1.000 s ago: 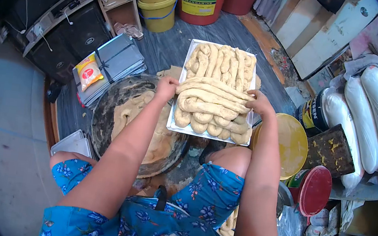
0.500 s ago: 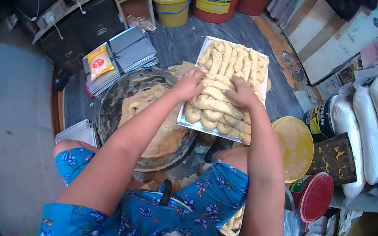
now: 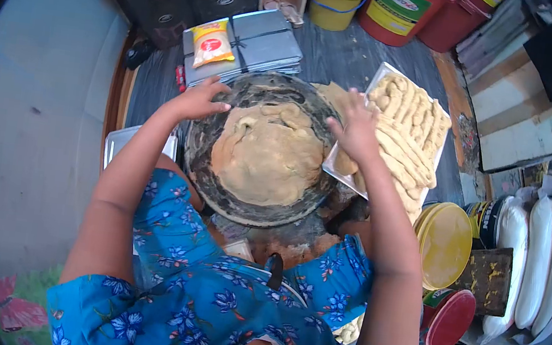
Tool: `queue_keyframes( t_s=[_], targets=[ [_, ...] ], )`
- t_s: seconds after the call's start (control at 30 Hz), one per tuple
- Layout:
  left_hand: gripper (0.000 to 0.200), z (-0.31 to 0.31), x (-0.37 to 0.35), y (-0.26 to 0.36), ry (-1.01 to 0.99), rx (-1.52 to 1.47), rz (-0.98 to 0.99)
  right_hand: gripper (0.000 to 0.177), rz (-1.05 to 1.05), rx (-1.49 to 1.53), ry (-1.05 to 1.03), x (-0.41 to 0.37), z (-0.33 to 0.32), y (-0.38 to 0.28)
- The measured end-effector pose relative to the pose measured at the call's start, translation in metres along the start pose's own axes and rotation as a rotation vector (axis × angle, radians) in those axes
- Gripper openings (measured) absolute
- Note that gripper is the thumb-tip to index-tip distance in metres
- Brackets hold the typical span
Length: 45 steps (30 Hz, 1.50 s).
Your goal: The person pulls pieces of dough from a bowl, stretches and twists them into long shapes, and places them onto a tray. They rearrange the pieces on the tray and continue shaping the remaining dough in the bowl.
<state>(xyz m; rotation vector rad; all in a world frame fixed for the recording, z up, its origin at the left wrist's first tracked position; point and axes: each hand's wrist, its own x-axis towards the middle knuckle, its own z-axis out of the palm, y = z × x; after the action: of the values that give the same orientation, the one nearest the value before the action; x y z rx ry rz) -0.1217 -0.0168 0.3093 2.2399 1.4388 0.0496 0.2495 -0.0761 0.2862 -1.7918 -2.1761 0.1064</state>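
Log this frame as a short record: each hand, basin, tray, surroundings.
left hand: open, holding nothing, at the basin's upper left edge; contact unclear
right hand: open, holding nothing, between basin and tray; contact unclear
basin: dark, round, holds a dough mass
tray: white-rimmed, right of the basin, loaded with dough strips running in two directions
behind basin: strapped grey stack with a packet on top
far right: yellow bucket, red bucket, both lidded
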Motion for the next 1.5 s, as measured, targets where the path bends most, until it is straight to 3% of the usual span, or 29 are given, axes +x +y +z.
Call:
queue_keyframes(
  t_s=[0.1,0.2,0.27,0.3,0.37,0.47,0.53,0.63,0.7,0.77,0.83,0.9,0.97,1.0,1.1,1.13,1.23,1.3,1.37,1.43,1.5],
  targets=[
    [0.057,-0.001,-0.001,-0.028,-0.013,-0.073,0.001,0.052,-0.151,0.007,-0.024,0.010,0.067,-0.051],
    [0.060,0.025,0.015,-0.070,-0.036,-0.122,0.024,0.049,-0.068,0.168,-0.159,0.010,0.153,-0.086],
    [0.060,0.023,0.020,-0.072,-0.198,-0.063,0.031,0.044,0.075,0.346,-0.280,-0.003,0.210,-0.100],
    [0.060,0.023,0.020,-0.070,-0.290,-0.042,0.038,0.043,0.152,0.338,-0.452,-0.013,0.236,-0.103],
    [0.061,0.026,0.024,-0.078,-0.288,-0.142,0.063,0.044,0.254,0.286,-0.795,-0.032,0.283,-0.102],
    [0.062,0.019,0.026,-0.093,-0.300,-0.143,0.041,0.048,0.214,0.112,-1.213,-0.085,0.330,-0.094],
    [0.062,0.012,0.025,-0.100,-0.319,-0.125,-0.026,0.050,0.253,-0.058,-1.181,-0.122,0.326,-0.101],
    [0.059,0.017,0.031,-0.118,-0.233,-0.147,0.025,0.052,0.460,-0.237,-0.980,-0.117,0.304,-0.157],
    [0.058,0.015,0.035,-0.126,-0.233,-0.159,0.018,0.055,0.320,0.260,-1.243,-0.096,0.332,-0.166],
    [0.060,0.005,0.037,-0.128,-0.287,-0.175,-0.039,0.052,0.187,0.458,-1.283,-0.047,0.360,-0.185],
    [0.055,0.004,0.035,-0.132,-0.216,-0.162,-0.021,0.048,0.213,0.701,-0.925,0.010,0.389,-0.189],
    [0.053,0.007,0.033,-0.142,-0.164,-0.175,0.006,0.057,0.378,0.818,-0.444,0.076,0.414,-0.179],
    [0.050,-0.002,0.028,-0.141,-0.182,-0.217,-0.020,0.060,0.709,1.152,-0.278,0.144,0.445,-0.160],
    [0.050,-0.003,0.027,-0.143,-0.176,-0.219,-0.020,0.065,0.851,1.467,-0.201,0.171,0.463,-0.151],
    [0.049,-0.010,0.025,-0.142,-0.178,-0.233,-0.016,0.068,1.183,1.640,0.095,0.208,0.456,-0.160],
    [0.049,-0.011,0.025,-0.142,-0.186,-0.245,-0.016,0.069,1.021,1.597,0.185,0.203,0.483,-0.158],
    [0.050,-0.013,0.027,-0.142,-0.228,-0.252,-0.018,0.065,0.407,0.460,-0.027,0.140,0.512,-0.186],
    [0.050,-0.011,0.029,-0.140,-0.237,-0.240,-0.005,0.055,0.110,0.290,-0.572,0.106,0.479,-0.202],
    [0.050,-0.007,0.030,-0.137,-0.216,-0.221,0.018,0.045,-0.199,0.105,-0.455,0.054,0.485,-0.222],
    [0.051,-0.004,0.032,-0.135,-0.220,-0.225,0.039,0.044,-0.210,0.312,-0.454,0.022,0.480,-0.227],
    [0.052,-0.004,0.033,-0.129,-0.231,-0.224,0.050,0.045,-0.269,0.360,-0.599,0.011,0.466,-0.224]
  ],
)
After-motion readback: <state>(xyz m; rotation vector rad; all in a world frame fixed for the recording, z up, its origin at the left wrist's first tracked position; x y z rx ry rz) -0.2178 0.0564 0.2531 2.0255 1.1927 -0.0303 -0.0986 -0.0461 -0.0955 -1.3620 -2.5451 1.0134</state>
